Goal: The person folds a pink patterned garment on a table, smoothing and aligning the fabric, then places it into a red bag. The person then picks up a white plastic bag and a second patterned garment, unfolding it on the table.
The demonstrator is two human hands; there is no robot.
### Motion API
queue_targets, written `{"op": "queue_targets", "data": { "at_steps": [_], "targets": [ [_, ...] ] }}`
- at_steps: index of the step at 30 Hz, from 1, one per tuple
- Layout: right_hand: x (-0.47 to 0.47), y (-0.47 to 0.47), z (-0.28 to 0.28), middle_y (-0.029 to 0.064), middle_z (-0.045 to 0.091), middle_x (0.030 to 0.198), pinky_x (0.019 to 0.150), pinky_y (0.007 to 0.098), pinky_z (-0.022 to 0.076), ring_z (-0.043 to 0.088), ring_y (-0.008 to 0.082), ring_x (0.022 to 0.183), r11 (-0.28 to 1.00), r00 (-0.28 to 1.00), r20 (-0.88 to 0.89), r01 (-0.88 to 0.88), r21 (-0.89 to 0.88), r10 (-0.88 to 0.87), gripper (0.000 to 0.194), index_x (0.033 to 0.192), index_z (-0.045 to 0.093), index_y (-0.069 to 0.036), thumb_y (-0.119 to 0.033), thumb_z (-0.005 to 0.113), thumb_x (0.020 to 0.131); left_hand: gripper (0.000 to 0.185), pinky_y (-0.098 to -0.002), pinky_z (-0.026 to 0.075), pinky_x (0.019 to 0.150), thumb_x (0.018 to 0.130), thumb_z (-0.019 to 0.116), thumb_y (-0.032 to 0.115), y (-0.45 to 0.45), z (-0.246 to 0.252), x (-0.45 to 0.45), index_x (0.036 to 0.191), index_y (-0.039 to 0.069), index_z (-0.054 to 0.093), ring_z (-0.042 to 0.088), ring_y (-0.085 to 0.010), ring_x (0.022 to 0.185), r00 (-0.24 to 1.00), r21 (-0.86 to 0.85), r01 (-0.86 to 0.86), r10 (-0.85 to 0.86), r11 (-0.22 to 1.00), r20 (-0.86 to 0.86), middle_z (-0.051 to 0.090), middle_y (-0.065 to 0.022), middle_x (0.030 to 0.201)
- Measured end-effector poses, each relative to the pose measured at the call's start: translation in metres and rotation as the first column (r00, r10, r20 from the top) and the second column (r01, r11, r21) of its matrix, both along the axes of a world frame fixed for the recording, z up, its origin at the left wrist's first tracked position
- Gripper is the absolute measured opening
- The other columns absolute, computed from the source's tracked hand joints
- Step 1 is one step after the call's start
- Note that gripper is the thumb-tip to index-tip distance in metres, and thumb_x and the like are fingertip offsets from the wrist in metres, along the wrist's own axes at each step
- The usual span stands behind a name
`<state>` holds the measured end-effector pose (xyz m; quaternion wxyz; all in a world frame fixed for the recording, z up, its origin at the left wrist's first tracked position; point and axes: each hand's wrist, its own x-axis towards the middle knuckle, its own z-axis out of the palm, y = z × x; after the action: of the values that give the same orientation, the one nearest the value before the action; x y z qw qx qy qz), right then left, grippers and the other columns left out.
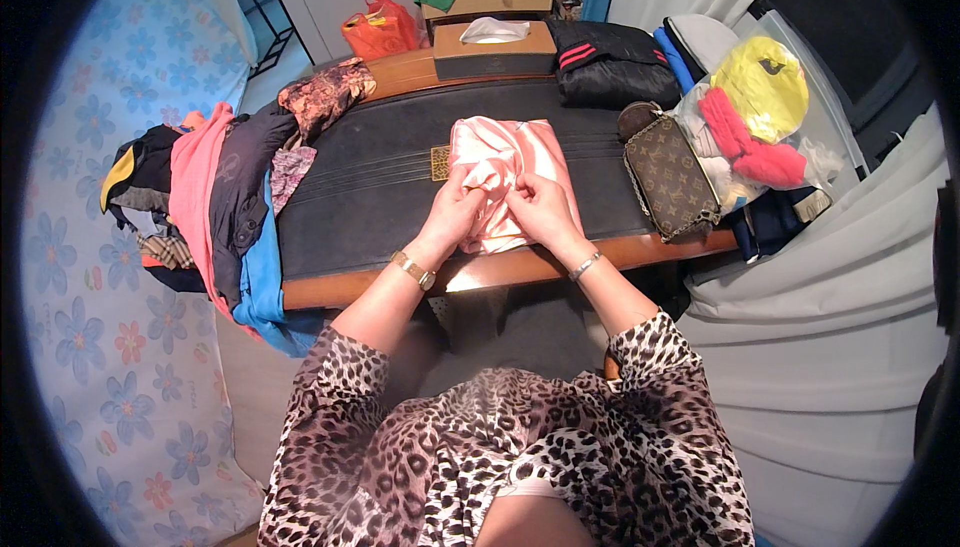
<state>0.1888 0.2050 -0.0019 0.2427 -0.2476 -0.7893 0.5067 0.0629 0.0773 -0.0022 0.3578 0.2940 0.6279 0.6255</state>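
Note:
A pink satin garment [551,149] lies in a loosely folded bundle on the black-topped wooden desk [360,172], close to its front edge. My left hand [456,205] pinches a gathered fold near the middle of the satin. Just to its right, my right hand [544,208] grips the same cloth between thumb and bent fingers. Creases bunch up between the two hands. Part of a gold pattern [440,163] on the desk top shows beside the cloth's left edge; any more of it is covered.
Piled clothes [240,194] hang over the desk's left end. At the back stand a tissue box [491,51] and a folded black jacket [619,66]. A brown monogrammed handbag [671,175] and bagged clothes [757,119] occupy the right. A red plastic bag [381,29] sits behind.

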Motion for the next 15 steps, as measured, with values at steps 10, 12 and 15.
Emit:
{"op": "queue_targets", "data": {
  "at_steps": [10, 12, 15],
  "targets": [
    [0.019, -0.001, 0.027, 0.0151, 0.067, 0.074, 0.062, 0.0349, 0.0507, 0.065, 0.0201, 0.066, 0.981, 0.986, -0.148, -0.054, 0.188, 0.082, 0.017, 0.085, 0.066, 0.002, -0.015, 0.067, 0.087, 0.036, -0.0377, 0.053, 0.081, 0.088, 0.066, 0.009, 0.019, 0.004, -0.010, 0.123, 0.001, 0.065, 0.065, -0.0240, 0.100, 0.803, -0.018, 0.224, -0.195, 0.974, -0.563, 0.064, -0.0167, 0.120],
    [0.023, 0.000, 0.031, 0.0154, 0.066, 0.073, 0.062, 0.0356, 0.0506, 0.065, 0.0221, 0.066, 0.964, 0.983, -0.160, -0.049, 0.262, 0.094, 0.015, 0.083, 0.064, 0.002, -0.013, 0.066, 0.086, 0.031, -0.0397, 0.054, 0.082, 0.088, 0.067, 0.011, 0.029, 0.005, -0.017, 0.117, -0.001, 0.067, 0.066, -0.0271, 0.092, 0.551, 0.027, 0.343, -0.177, 0.939, -0.816, 0.061, -0.0171, 0.125],
    [0.026, 0.000, 0.032, 0.0152, 0.064, 0.071, 0.061, 0.0361, 0.0505, 0.064, 0.0241, 0.064, 0.935, 0.978, -0.157, -0.074, 0.348, 0.136, 0.011, 0.081, 0.062, 0.001, -0.010, 0.064, 0.082, 0.024, -0.0460, 0.052, 0.086, 0.085, 0.068, 0.017, 0.045, 0.006, -0.013, 0.100, -0.002, 0.070, 0.068, -0.0358, 0.095, 0.474, -0.170, 0.286, -0.294, 0.943, -0.830, 0.067, -0.0199, 0.114]
  ]
}}
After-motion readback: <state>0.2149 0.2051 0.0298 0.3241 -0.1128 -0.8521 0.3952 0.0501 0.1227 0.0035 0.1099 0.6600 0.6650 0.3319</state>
